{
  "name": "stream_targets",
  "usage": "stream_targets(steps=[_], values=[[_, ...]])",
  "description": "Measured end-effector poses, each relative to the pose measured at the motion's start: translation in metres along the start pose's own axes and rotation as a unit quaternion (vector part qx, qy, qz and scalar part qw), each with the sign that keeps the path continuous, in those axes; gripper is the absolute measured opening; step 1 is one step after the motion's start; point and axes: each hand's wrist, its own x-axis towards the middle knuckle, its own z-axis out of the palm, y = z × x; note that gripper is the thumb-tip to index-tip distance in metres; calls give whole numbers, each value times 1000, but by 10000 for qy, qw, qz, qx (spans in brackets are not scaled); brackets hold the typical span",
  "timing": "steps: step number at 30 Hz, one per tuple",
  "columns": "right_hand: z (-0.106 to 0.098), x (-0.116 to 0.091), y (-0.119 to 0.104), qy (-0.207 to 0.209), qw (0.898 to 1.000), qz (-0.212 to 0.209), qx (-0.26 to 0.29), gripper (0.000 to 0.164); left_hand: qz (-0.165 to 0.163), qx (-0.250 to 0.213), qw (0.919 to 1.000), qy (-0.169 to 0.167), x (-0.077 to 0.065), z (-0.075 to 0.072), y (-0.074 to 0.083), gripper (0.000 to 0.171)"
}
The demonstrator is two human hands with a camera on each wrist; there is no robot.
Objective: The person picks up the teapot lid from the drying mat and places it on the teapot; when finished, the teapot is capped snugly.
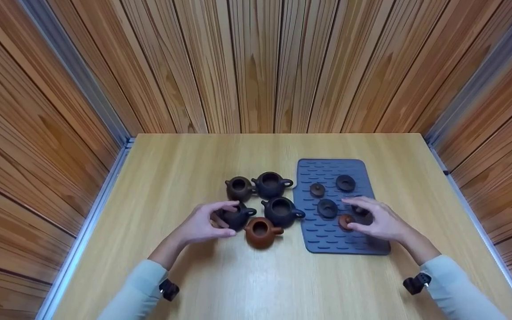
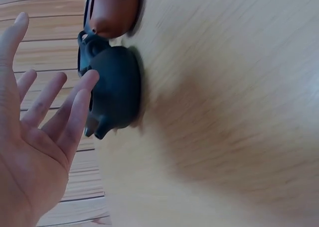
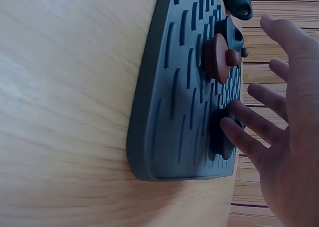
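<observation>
My left hand point(image 1: 203, 222) hovers beside a small dark teapot point(image 2: 117, 87), its fingers spread and slightly bent. In the left wrist view nothing is in its grasp; whether a fingertip touches the pot I cannot tell. Around that pot stand a reddish-brown teapot point(image 1: 260, 240), a brown teapot point(image 1: 239, 195) and two black teapots, all lidless. Over the right part of a grey ridged mat point(image 1: 327, 242), my right hand point(image 1: 382, 218) is held with fingers apart, holding nothing. Below it lie a reddish lid point(image 3: 215, 57) and a dark lid point(image 3: 219, 137), partly hidden in the head view.
On the mat also lie a small brown lid point(image 1: 317, 190), a black ring-shaped lid point(image 1: 346, 182) and another black lid point(image 1: 327, 208). The wooden table point(image 1: 256, 289) is enclosed by wood-plank walls point(image 1: 256, 66) at the back and sides.
</observation>
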Motion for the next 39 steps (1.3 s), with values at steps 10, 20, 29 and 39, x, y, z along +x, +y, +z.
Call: stream_targets(steps=[10,20,29,39], values=[[7,-5,5,-13,9988,-166,468,56,-90,-347,9990,-261,2,21,-6,74],[12,-7,7,-157,9985,-53,528,50,-52,472,9984,318,4,47,-15,70],[15,-7,7,-199,9982,95,559,44,265,950,9907,933,6,65,-20,68],[21,-7,7,33,9940,-268,1059,27,668,1483,9798,1167,5,74,-23,71]])
